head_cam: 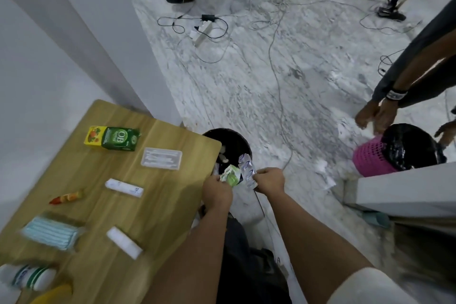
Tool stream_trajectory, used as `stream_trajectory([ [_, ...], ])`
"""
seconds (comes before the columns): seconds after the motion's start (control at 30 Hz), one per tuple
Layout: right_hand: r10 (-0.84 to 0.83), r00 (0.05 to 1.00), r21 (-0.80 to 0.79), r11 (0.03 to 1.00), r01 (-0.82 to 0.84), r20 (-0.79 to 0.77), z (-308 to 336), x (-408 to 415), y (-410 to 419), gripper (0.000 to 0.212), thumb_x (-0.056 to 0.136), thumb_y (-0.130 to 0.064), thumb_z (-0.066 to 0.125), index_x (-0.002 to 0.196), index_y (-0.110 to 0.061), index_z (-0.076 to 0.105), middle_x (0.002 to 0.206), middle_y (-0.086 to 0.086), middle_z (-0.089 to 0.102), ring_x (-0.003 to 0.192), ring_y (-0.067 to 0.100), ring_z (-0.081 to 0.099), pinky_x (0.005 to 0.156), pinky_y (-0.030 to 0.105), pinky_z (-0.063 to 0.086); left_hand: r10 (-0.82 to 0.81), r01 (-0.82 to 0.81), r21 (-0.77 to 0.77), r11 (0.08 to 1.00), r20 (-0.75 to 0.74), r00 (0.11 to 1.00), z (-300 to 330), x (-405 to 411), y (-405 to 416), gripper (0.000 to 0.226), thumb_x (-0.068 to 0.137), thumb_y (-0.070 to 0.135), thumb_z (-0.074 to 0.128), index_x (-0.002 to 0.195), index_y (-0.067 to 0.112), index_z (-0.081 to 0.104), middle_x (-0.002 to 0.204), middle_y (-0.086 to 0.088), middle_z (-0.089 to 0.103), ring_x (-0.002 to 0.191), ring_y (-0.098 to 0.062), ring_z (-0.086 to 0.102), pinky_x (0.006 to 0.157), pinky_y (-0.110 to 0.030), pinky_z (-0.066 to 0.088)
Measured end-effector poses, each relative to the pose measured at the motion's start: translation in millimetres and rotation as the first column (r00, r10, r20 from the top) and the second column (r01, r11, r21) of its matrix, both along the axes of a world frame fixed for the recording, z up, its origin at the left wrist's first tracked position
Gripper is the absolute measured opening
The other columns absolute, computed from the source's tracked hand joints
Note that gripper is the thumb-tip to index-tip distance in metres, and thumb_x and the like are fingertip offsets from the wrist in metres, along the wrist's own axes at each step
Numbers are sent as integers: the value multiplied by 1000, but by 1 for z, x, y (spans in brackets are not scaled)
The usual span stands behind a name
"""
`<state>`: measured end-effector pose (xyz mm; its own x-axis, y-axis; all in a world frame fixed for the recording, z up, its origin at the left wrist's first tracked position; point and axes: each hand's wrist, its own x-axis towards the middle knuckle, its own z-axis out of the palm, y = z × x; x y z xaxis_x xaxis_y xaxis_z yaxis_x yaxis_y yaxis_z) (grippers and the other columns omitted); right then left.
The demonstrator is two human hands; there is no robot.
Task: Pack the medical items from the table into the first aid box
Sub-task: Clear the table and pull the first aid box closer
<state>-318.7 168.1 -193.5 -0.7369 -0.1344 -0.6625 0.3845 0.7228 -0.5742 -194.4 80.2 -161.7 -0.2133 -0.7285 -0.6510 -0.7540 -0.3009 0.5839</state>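
- Setting: a wooden table point(153, 205) stands against a white wall on a marbled floor strewn with cables; a black bin point(229, 145) sits just past the table's far corner, and a pink basket point(372, 159) with a black liner stands well apart at right, where another person's hand reaches toward it.
- Left hand point(217, 191): closed on a crumpled green-and-white wrapper point(230, 175), held over the bin.
- Right hand point(270, 180): closed on a silvery blister strip point(248, 168), touching the wrapper (the two hands appear to be separating strip from packaging).
- Items awaiting packing, all on the table: a green OB carton point(116, 138), a clear plastic case point(161, 158), two white tubes point(124, 187) point(124, 242), a small red-orange tube point(66, 197), a pack of face masks point(50, 232) and a white bottle point(32, 277).
- Step in hand, as judged: unwrapping, with waste destined for the bin.
- Next move: the first aid box is not in view, so it must first be located before the strip goes in.
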Motion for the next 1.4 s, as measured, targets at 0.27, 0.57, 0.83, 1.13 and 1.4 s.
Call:
stream_trajectory([
  [0.27,269,956,133,958,-253,-120,-15,-30,-48,31,73,-5,67,55,-8,42,45,4,36,41,21,39,44,25,37,-79,79,1,997,-2,997,-2,-66,-20,36,96,17,55,129,5,62,114,-12,67,100,-31,63,68,-34,45],
  [0.57,505,830,161,863,-479,-236,61,3,-51,24,83,-16,66,71,4,64,67,20,63,62,31,62,56,28,39,-48,39,-90,995,-100,994,79,-22,-48,24,89,10,56,66,10,52,66,-8,51,65,-29,49,59,-38,34],
  [0.83,891,255,317,382,-868,-376,159,114,-131,61,97,-49,59,149,-17,52,145,7,59,132,27,56,105,39,48,-117,203,-423,883,221,968,177,148,-95,36,93,33,53,125,17,62,128,-8,65,117,-29,61,94,-37,44],
  [1.13,809,-226,307,-60,-950,-542,231,342,-216,56,95,-46,63,139,-12,62,142,9,62,133,28,55,108,36,43,288,-10,-600,800,368,884,227,398,-92,47,94,44,55,132,18,63,134,-6,64,125,-29,59,97,-37,47],
  [1.4,812,-256,144,-212,-967,-525,180,484,-247,63,94,-43,67,145,-9,55,147,11,57,136,28,53,109,34,41,680,-427,-685,590,137,720,141,548,-55,72,97,56,54,155,15,42,161,-9,41,147,-30,38,114,-47,37],
])
